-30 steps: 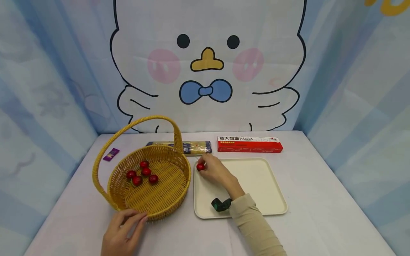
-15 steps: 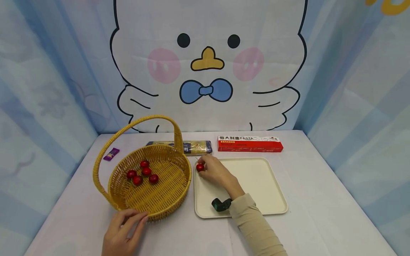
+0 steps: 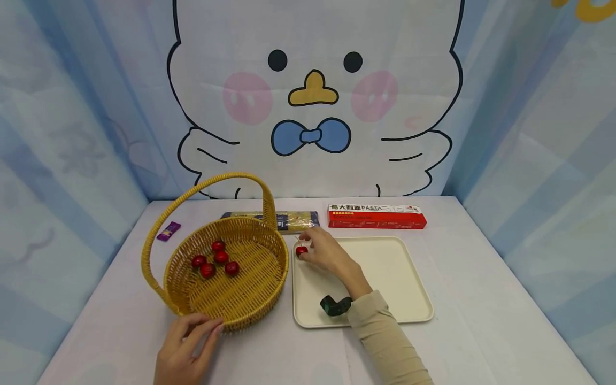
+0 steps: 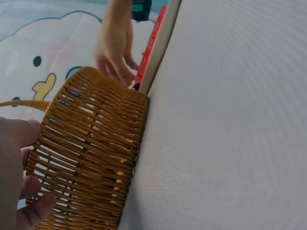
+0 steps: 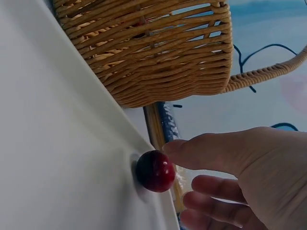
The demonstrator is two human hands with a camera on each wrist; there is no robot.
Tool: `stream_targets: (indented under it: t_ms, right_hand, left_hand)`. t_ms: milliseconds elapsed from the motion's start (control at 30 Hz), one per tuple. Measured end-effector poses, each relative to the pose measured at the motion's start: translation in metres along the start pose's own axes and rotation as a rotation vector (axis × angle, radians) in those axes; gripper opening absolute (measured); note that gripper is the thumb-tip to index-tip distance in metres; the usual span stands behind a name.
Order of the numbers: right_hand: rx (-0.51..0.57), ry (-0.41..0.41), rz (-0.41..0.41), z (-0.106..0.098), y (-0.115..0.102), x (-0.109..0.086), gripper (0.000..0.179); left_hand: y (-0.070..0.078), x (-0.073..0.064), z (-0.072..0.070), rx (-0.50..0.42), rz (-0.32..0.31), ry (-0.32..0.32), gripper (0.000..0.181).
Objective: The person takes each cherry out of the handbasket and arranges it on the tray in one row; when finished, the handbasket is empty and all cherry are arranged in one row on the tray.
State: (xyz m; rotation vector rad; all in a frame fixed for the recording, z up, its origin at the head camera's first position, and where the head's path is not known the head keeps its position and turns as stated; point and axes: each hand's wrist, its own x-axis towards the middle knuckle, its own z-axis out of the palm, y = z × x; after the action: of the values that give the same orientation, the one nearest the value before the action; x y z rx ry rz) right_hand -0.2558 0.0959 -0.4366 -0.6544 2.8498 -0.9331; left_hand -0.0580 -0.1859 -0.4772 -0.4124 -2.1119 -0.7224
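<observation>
A yellow wicker basket [image 3: 240, 305] with a tall handle stands on the left, several red cherries [image 3: 221, 257] inside it. My left hand [image 3: 185, 347] holds the basket's near rim between thumb and fingers. At the far left corner of the cream tray [image 3: 380, 278] lies a single cherry [image 3: 301, 251] with a thin stem. Around it is my right hand [image 3: 329, 254], thumb and fingers spread apart. The right wrist view shows my thumb tip right at the cherry [image 5: 156, 171], the other fingers off to one side of it.
Behind the tray lie a red and white pasta box [image 3: 377, 217] and a clear packet of spaghetti [image 3: 295, 221]. A small purple wrapped sweet [image 3: 169, 231] is left of the basket. The basket handle [image 3: 154, 230] arches high over its left side.
My right thumb and fingers have parted from their pinch on the cherry, which stays at the tray corner. The left hand and basket have kept their places.
</observation>
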Motion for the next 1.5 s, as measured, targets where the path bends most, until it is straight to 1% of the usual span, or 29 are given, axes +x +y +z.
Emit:
stream_targets:
  t_ms: [67,433,600,767,1033,1200,1267,1400,1433,1500]
  right_hand:
    - [0.015,0.006,-0.007,-0.002,-0.002,-0.001,0.042]
    - [-0.008,0.070,-0.066,-0.010,-0.018,-0.006,0.039]
    - [0.006,0.118,-0.122,-0.013,-0.027,-0.008,0.037]
    - [0.048,0.159,-0.182,-0.012,-0.036,-0.010,0.037]
    - [0.050,0.164,-0.236,-0.006,-0.052,-0.011,0.034]
    - [0.053,0.134,-0.253,-0.002,-0.066,-0.006,0.037]
    - [0.046,0.109,-0.246,0.000,-0.072,-0.002,0.040]
    - [0.019,0.025,-0.231,0.009,-0.082,0.005,0.044]
    - [0.006,0.001,-0.227,0.012,-0.084,0.006,0.045]
    - [-0.022,-0.046,-0.221,0.019,-0.088,0.008,0.047]
  left_hand:
    - [0.000,0.000,0.000,-0.004,0.003,0.006,0.049]
    - [-0.001,0.001,0.001,-0.029,0.015,0.026,0.047]
    - [-0.003,-0.001,0.002,-0.036,0.022,0.032,0.046]
    - [-0.005,-0.002,0.003,-0.043,0.027,0.040,0.045]
    - [-0.002,-0.002,0.001,-0.004,-0.001,0.004,0.049]
    - [-0.001,-0.001,0.000,0.003,-0.005,0.006,0.049]
    - [0.000,-0.001,-0.001,0.009,-0.014,-0.011,0.049]
    - [0.002,0.000,-0.003,0.021,-0.033,-0.051,0.051]
    - [0.002,0.000,-0.003,0.023,-0.034,-0.055,0.052]
    - [0.001,0.000,-0.002,0.017,-0.024,-0.042,0.051]
